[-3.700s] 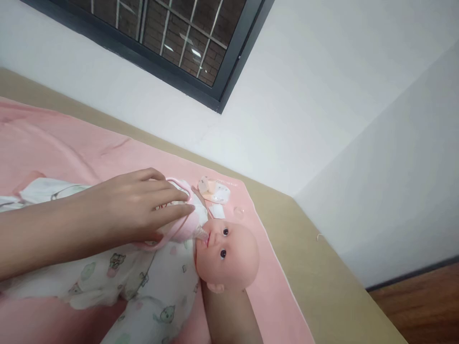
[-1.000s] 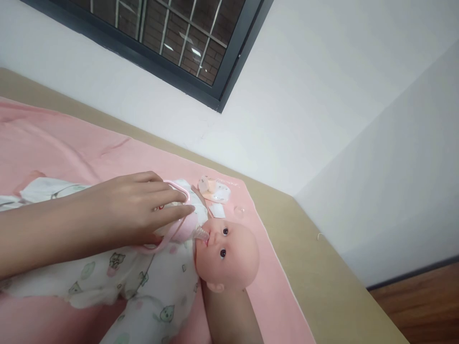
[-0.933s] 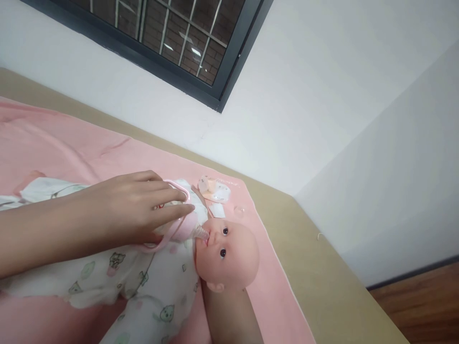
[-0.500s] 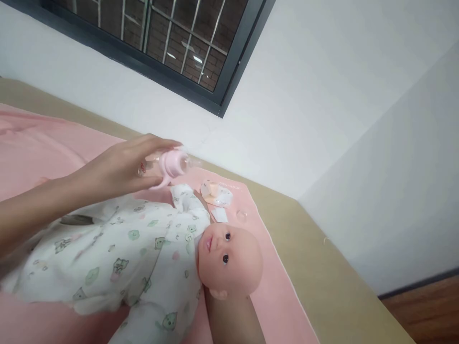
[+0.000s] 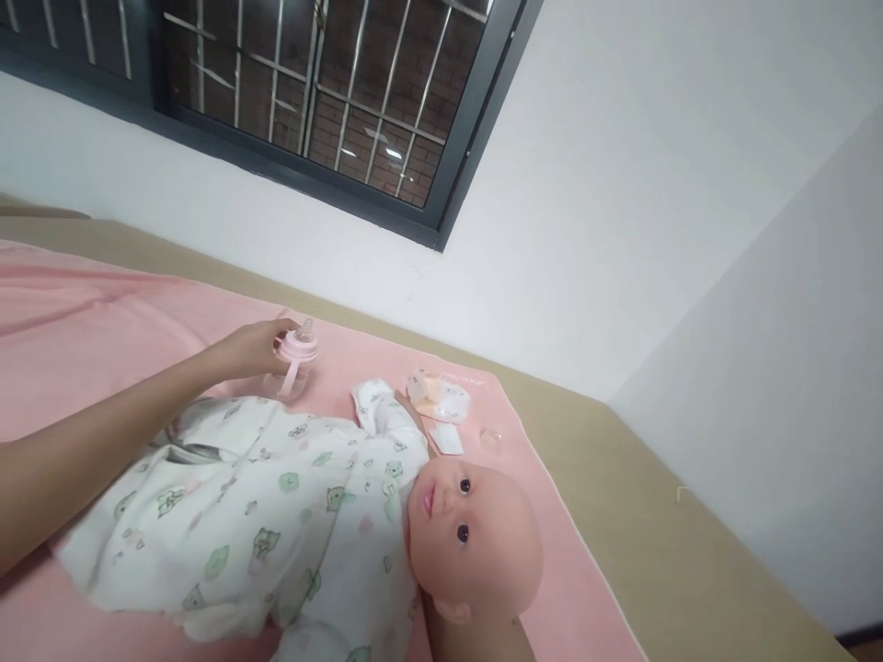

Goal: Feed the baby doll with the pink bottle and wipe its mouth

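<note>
My left hand (image 5: 252,351) is closed around a clear baby bottle (image 5: 295,379) with a pink collar, side handles and a clear teat. The bottle stands upright at the pink sheet, beyond the doll's body. A bald baby doll (image 5: 475,542) in a white suit with green animal prints (image 5: 290,483) lies on its back, head to the right. My right forearm (image 5: 487,639) passes beneath its neck. Part of my right hand (image 5: 412,414) shows by the doll's far sleeve, holding that shoulder; most of its fingers are hidden.
On the pink sheet (image 5: 544,501) near the doll's head lie a printed packet (image 5: 441,397), a white folded piece (image 5: 447,439) and a small clear cap-like piece (image 5: 491,439). A tan surface (image 5: 607,487) borders the white wall. A barred window (image 5: 331,119) is above.
My left hand has carried the bottle down and away from the doll's chest to the sheet. The bottle has gone from tilted toward the head to upright. The view has shifted slightly.
</note>
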`<state>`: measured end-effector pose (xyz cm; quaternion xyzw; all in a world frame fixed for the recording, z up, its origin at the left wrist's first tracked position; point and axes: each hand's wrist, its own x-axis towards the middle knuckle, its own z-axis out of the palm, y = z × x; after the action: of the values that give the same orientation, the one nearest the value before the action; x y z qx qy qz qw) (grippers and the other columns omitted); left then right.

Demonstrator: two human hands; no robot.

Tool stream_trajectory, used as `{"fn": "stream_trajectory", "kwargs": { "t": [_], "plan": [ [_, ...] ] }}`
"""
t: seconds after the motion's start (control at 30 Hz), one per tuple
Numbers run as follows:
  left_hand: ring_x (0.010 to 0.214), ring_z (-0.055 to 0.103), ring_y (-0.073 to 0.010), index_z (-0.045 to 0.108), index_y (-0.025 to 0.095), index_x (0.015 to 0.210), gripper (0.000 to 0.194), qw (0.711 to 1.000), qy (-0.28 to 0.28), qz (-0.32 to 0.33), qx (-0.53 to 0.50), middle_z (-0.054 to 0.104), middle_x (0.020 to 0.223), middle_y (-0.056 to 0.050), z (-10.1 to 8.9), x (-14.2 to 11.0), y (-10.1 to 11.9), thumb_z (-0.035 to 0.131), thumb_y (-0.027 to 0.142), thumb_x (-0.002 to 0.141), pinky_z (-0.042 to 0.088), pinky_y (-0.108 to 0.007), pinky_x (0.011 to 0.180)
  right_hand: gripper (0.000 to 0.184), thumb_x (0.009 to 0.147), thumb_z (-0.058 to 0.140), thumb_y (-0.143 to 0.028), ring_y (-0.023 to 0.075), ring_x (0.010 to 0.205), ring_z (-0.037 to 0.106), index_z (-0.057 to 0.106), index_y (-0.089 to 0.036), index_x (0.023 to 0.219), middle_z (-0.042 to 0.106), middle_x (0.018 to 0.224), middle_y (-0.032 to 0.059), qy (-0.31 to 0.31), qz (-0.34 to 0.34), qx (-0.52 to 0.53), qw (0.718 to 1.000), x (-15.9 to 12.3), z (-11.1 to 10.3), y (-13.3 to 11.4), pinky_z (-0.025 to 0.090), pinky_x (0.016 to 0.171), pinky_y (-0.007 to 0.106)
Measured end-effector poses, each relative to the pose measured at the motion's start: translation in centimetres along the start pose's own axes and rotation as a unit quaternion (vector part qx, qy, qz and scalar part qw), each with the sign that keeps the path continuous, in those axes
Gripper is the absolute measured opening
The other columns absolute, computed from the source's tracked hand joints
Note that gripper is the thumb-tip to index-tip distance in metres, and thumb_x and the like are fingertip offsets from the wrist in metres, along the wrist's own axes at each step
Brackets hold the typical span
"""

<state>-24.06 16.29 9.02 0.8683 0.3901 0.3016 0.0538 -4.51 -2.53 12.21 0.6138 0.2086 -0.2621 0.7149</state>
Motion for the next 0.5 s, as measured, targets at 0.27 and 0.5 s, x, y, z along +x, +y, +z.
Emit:
{"fn": "stream_trajectory", "kwargs": {
  "t": [0.27,0.5],
  "plan": [
    [0.076,0.067,-0.0240,0.057,0.010,0.098,0.050,0.994,-0.050,-0.090,0.028,0.070,0.083,-0.003,0.8,0.5,-0.8,0.041,0.051,0.074,0.047,-0.028,0.059,0.043,0.029,0.068,0.016,0.0389,0.091,0.069,0.071,-0.021,0.052,0.069,0.060,0.0045,0.238,-0.077,0.285,0.925,1.0,-0.1,-0.8,0.055,0.076,0.048],
    [0.093,0.065,-0.0348,0.052,0.017,0.103,0.054,0.984,-0.108,-0.140,0.005,0.069,0.103,-0.013,1.5,0.8,-1.2,0.058,0.048,0.060,0.050,-0.037,0.074,0.052,0.024,0.080,-0.011,0.0196,0.048,0.058,0.033,-0.029,0.016,0.042,0.031,-0.0021,0.596,-0.354,0.430,0.579,13.9,-6.6,-6.6,0.030,0.035,0.026]
  ]
}}
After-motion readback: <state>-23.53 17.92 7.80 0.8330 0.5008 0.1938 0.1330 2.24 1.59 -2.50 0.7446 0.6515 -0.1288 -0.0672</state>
